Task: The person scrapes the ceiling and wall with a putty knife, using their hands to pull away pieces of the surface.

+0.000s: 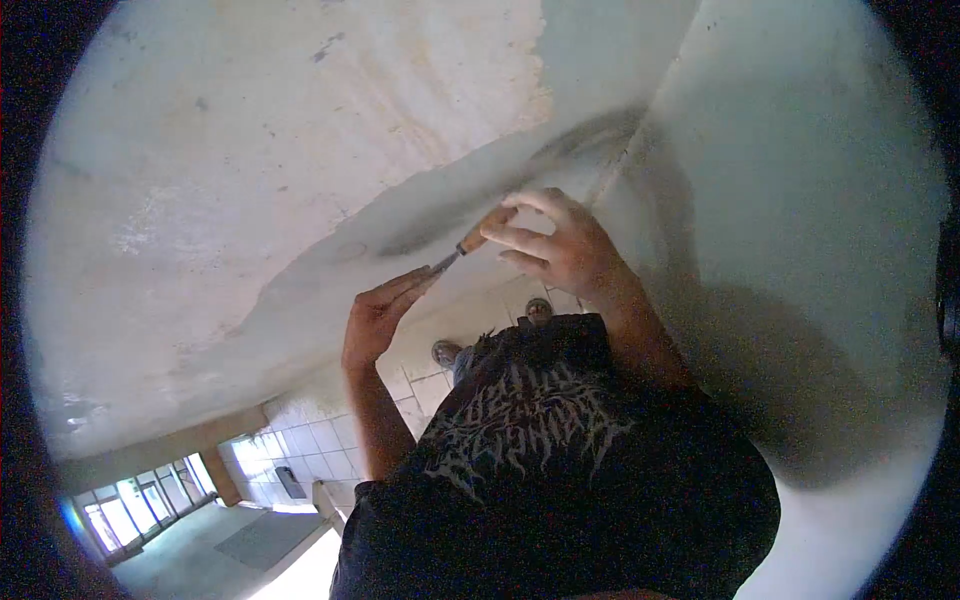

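My right hand (pixel 555 245) is closed around the wooden handle of a scraper (pixel 478 238), whose thin metal blade points left and down. The fingers of my left hand (pixel 385 310) are held straight and together, and their tips touch the blade's end. Both hands are raised close to a pale plastered wall (pixel 300 150), near the line where a bare yellowish patch meets a smoother grey-white coat. My black printed T-shirt (pixel 560 460) fills the lower middle, and my shoes (pixel 447 351) show below the hands.
A second pale wall face (pixel 800 200) meets the first at a corner just right of the hands. White floor tiles (pixel 320 435) lie below. Glazed doors or windows (pixel 130 500) and a dark mat (pixel 265 540) are at the lower left.
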A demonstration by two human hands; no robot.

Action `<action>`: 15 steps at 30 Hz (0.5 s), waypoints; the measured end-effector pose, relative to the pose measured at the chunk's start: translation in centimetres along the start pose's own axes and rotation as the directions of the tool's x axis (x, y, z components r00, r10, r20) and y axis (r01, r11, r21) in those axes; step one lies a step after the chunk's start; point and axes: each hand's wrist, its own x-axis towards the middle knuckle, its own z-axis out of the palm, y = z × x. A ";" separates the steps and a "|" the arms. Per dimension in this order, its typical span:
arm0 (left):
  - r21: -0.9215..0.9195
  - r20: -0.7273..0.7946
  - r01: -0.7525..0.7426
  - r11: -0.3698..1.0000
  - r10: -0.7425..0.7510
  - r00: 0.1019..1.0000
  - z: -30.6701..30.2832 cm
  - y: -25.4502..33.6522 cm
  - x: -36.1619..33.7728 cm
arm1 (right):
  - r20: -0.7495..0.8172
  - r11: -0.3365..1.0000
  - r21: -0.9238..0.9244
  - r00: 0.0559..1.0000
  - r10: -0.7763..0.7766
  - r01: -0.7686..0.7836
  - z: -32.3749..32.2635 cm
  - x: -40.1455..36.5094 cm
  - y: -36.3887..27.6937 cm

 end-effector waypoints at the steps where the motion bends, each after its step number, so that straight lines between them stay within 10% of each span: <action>1: 0.004 0.006 0.009 1.000 -0.009 1.000 -0.3 0.9 -0.1 | -0.001 1.000 0.006 1.000 0.010 -0.010 -0.4 0.2 0.0; 10: 0.230 0.193 -0.153 0.961 0.109 0.975 0.8 4.1 0.5 | 0.010 0.998 -0.060 1.000 0.016 -0.015 -1.0 -0.6 0.3; 15: 0.102 0.321 -0.378 0.920 0.329 0.888 2.8 7.9 3.1 | 0.272 0.891 0.348 0.941 0.200 -0.290 1.9 -2.0 0.3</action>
